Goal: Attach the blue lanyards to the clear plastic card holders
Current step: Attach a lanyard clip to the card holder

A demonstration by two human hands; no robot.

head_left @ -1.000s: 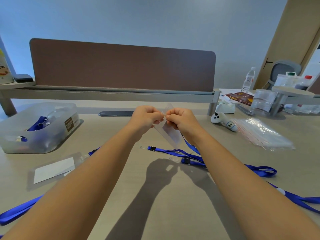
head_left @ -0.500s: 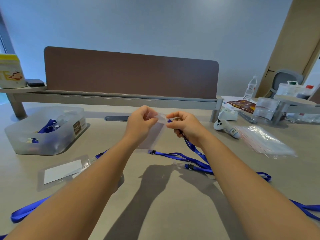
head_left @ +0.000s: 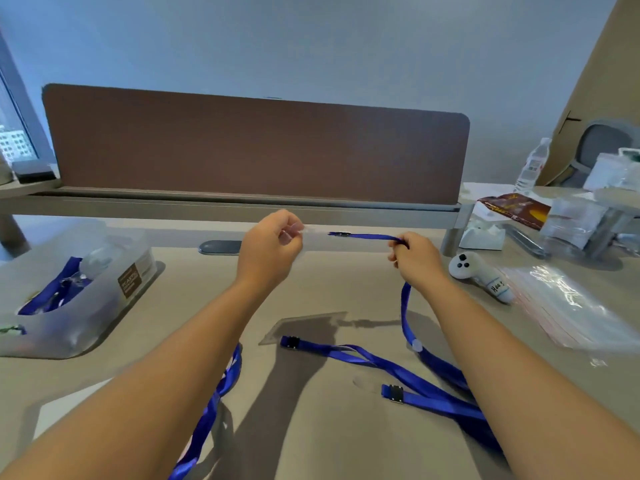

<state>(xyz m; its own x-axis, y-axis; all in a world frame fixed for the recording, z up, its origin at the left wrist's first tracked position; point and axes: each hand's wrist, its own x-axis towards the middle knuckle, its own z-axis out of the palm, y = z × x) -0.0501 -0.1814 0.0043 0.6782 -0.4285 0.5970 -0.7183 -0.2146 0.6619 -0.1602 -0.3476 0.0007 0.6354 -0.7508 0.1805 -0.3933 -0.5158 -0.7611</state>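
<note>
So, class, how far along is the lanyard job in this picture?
Done: nothing clearly finished. In hand: left hand pinches something clear, too blurred to identify; right hand grips a blue ribbon lanyard, clip end not joined. Left: two loose blue lanyards on the beige desk.

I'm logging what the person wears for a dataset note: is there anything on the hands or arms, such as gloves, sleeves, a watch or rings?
Nothing shows. The left hand and right hand are bare, without gloves. Both forearms are uncovered to the frame edge, with no sleeve, watch or bracelet. No ring is visible on the fingers.
</note>
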